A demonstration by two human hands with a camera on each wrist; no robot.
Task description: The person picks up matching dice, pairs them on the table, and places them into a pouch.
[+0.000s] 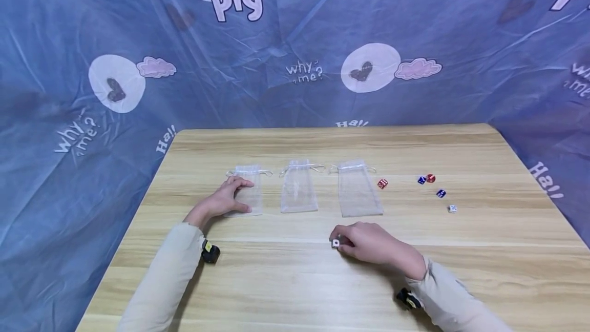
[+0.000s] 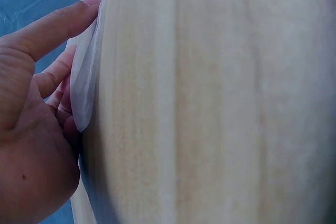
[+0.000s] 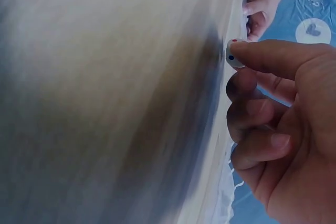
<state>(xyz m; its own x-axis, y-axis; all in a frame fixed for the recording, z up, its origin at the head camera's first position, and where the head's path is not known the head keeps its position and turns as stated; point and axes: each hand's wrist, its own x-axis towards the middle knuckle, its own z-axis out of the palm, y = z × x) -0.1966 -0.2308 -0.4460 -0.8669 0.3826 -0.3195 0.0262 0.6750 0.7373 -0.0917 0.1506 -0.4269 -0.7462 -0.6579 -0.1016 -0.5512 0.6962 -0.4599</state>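
Observation:
My left hand [image 1: 226, 199] rests on the leftmost sheer white drawstring bag [image 1: 254, 196], its thumb near the bottom edge and its fingers spread higher up. In the left wrist view, the thumb [image 2: 58, 27] touches the bag's fabric [image 2: 88, 77]. Between right thumb and index finger, my right hand [image 1: 371, 242] pinches a white die [image 1: 335, 243] over the table, in front of the bags. The right wrist view shows this die [image 3: 234, 53] at the fingertips, with the other fingers curled below it.
Two more sheer drawstring bags, a middle one [image 1: 298, 188] and a right one [image 1: 359, 191], lie flat on the wooden table [image 1: 276, 281]. Right of them are red dice [image 1: 382, 184], blue dice [image 1: 441, 193] and a white die [image 1: 452, 209]. A blue printed cloth [image 1: 276, 91] hangs behind.

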